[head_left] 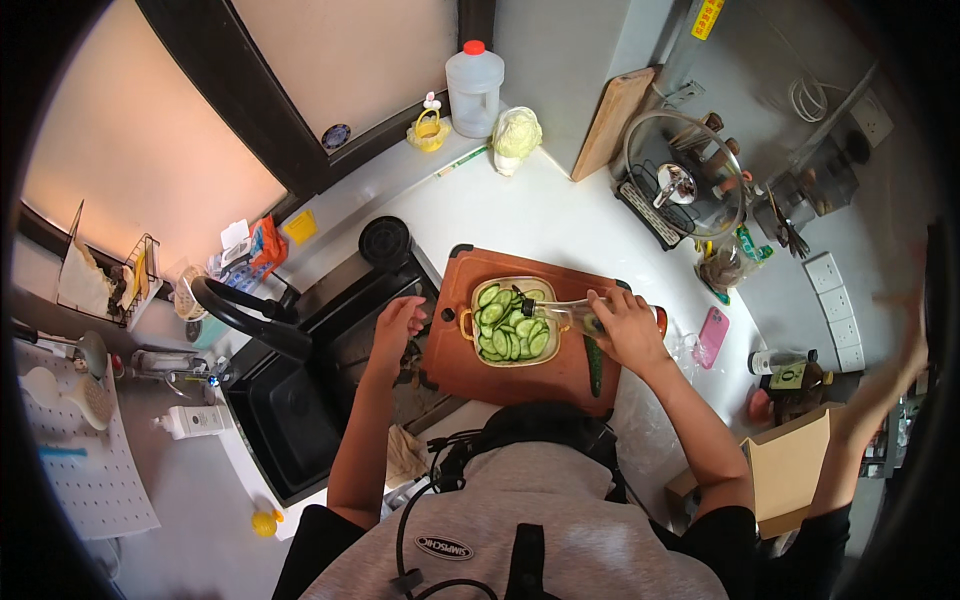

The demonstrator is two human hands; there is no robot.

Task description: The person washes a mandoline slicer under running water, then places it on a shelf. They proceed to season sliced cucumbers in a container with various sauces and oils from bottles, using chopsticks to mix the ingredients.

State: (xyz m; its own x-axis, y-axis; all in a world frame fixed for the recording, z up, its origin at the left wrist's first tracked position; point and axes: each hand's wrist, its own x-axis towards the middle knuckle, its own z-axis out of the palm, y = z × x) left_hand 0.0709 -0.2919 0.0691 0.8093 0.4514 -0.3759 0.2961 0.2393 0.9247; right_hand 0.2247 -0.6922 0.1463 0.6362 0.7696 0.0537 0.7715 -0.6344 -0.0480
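Observation:
My right hand (626, 330) grips a clear glass bottle (574, 313), tilted so that its dark mouth is over a shallow square dish (517, 362) with yellow handles. Cucumber slices (514, 326) fill much of the dish, which sits on a reddish-brown cutting board (480, 382). A dark bit shows at the bottle's mouth; whether it is liquid I cannot tell. To the right of the dish a length of whole cucumber (594, 367) lies on the board, partly under my right hand. My left hand (400, 326) hovers near the board's left edge, fingers loosely curled, holding nothing visible.
A black sink (289, 439) with a curved faucet (251, 311) lies left. Cabbage (516, 139) and a plastic jug (474, 90) stand behind. On the right are a glass lid (685, 174), a pink phone (712, 336), a cardboard box (791, 472) and another person's arm (862, 420).

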